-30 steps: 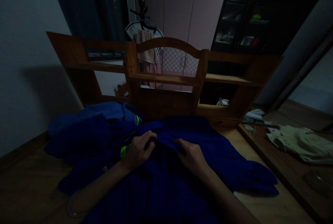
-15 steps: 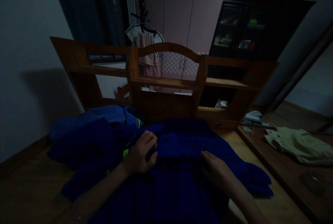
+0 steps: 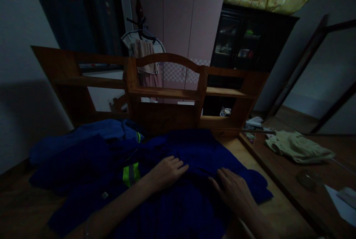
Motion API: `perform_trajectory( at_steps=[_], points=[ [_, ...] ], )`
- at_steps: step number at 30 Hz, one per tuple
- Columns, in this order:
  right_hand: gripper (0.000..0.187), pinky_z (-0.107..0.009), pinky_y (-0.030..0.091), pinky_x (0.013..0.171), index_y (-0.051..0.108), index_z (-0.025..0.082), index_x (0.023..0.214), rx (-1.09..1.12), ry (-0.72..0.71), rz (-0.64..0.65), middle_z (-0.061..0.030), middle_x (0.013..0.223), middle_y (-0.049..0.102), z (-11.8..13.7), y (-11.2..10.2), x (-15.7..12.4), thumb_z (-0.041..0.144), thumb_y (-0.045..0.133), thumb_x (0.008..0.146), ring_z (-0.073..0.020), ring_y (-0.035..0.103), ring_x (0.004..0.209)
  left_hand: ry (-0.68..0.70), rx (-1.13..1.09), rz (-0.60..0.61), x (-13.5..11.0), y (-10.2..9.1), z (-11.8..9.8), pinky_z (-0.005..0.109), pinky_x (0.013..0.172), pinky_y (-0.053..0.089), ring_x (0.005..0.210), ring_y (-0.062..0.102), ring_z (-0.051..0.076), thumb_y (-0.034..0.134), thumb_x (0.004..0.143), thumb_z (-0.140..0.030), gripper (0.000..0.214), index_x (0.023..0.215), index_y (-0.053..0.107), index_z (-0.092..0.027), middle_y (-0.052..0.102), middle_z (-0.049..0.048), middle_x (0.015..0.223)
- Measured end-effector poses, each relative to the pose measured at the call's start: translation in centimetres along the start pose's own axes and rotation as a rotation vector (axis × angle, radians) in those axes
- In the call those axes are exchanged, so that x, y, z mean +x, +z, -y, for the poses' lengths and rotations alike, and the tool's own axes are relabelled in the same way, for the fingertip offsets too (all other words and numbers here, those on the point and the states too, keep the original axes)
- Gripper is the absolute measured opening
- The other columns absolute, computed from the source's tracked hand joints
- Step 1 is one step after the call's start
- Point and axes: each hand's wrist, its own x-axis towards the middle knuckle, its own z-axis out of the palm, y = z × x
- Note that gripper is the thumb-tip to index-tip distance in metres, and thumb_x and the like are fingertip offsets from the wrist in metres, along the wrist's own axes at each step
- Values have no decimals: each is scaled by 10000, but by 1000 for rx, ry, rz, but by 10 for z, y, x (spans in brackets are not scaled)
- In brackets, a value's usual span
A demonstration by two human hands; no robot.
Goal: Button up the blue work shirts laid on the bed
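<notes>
A dark blue work jacket (image 3: 189, 146) is spread over the wooden surface in front of me, rumpled, with a yellow-green and grey reflective strip (image 3: 131, 175) on its left part. My left hand (image 3: 170, 170) lies across the middle of the jacket, fingers bent over a fold of the cloth, its thumb hidden. To its right, my right hand (image 3: 232, 185) has curled fingers and the thumb at the same fold, closed on the fabric. Dim light hides the exact grip. A small white label (image 3: 105, 195) shows on the cloth near my left forearm.
A lighter blue garment (image 3: 102, 131) lies behind on the left. The wooden headboard with shelves (image 3: 164, 92) stands across the far side. On the lower brown surface at right are a pale folded garment (image 3: 297, 146), a glass dish (image 3: 307, 178) and a white sheet (image 3: 339, 202).
My left hand has come down and right, from a raised curl by the reflective strip to the jacket's middle, uncovering the strip. My right hand stays on the cloth. The camera view has shifted.
</notes>
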Motion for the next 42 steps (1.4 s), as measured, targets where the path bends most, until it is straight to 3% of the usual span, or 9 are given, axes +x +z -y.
perform_trajectory(
  at_steps=[3,7,11,15,24,29,33,37,42],
  points=[
    [446,-292,454,704,646,213,844,53,91,141,-68,873,660,-35,-11,-8,414,264,956,-193,642,791,42,7,26,3,3,0,289,647,422,755,573,174,453,874,-135,366,1228,466,-229,594,47,897],
    [441,-319,478,774,601,283,1159,74,163,269,-77,1292,516,-61,-8,-26,424,240,949,-223,639,944,94,-10,50,4,5,-9,276,586,396,757,574,177,493,843,-125,403,1219,482,-269,575,45,963],
    [479,-365,495,725,386,310,1362,-17,289,282,-147,1431,315,-68,8,-33,461,296,917,-251,666,856,110,-97,89,-1,2,-13,259,553,370,728,574,172,523,820,-160,390,1174,525,-324,571,26,898],
    [477,-402,479,769,442,285,1327,-66,334,286,-185,1423,307,-81,25,-20,473,292,916,-271,660,876,86,-207,93,-6,-3,-10,243,562,370,670,572,146,500,850,-238,318,1145,557,-342,564,14,832],
    [400,-354,473,577,466,255,1275,-305,385,-45,-188,1470,183,-80,20,16,374,333,918,-255,656,780,-78,-122,17,-3,27,-18,257,681,449,868,585,182,439,850,-126,522,1350,353,-253,540,97,1095],
    [295,-325,484,671,575,248,1126,-174,191,-46,-90,1423,328,-82,12,33,270,438,866,-229,612,926,-121,-125,-44,1,33,-21,253,682,456,837,583,169,420,908,-221,351,1253,472,-247,557,72,995],
    [211,-296,459,742,631,199,932,-76,146,-256,-71,1275,466,-74,-5,57,219,439,847,-201,568,962,-263,-239,-129,3,36,-18,209,644,434,762,587,123,384,932,-348,278,1081,595,-245,546,27,894],
    [208,-253,418,689,593,162,956,20,94,-426,-82,1064,548,-43,-23,82,192,408,867,-165,566,832,-323,-308,-137,4,38,-14,193,629,417,740,592,105,366,943,-325,262,1039,593,-236,557,7,878],
    [207,-218,362,655,587,168,936,84,-249,-276,-43,874,571,6,-2,94,153,390,875,-125,550,730,-286,-319,-110,3,37,-10,201,629,397,747,583,111,411,929,-279,184,930,579,-206,571,-2,841]
  ],
)
